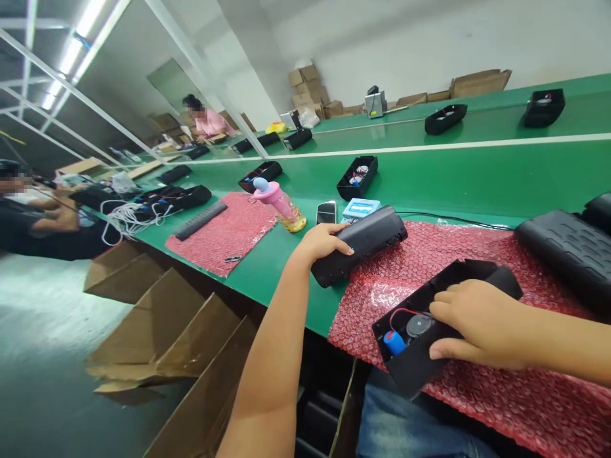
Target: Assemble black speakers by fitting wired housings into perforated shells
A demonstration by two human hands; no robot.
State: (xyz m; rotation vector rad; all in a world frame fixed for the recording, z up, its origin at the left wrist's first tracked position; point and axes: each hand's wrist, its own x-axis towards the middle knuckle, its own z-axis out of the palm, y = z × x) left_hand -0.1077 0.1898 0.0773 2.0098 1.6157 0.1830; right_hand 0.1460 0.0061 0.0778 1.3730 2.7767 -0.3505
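My left hand (324, 247) is closed on a long black plastic casing (375, 235), which is tilted at the edge of the red bubble wrap (382, 296). My right hand (482, 324) grips the near wall of an open black speaker housing (410, 369), fingers inside and thumb outside. Within that housing I see a blue battery cell (394, 342), a round dark speaker (420, 326) and a red wire. Part of its inside is hidden behind my right hand. Behind the casing lie a light-blue device (361, 208) and a phone (326, 213).
A pink bottle (279, 202) stands left of the phone. More open housings (358, 177) sit along the green bench (477, 165). Dark ridged casings (563, 248) lie at right. Cardboard boxes (153, 318) are on the floor at left. Two other people (214, 123) work farther down the line.
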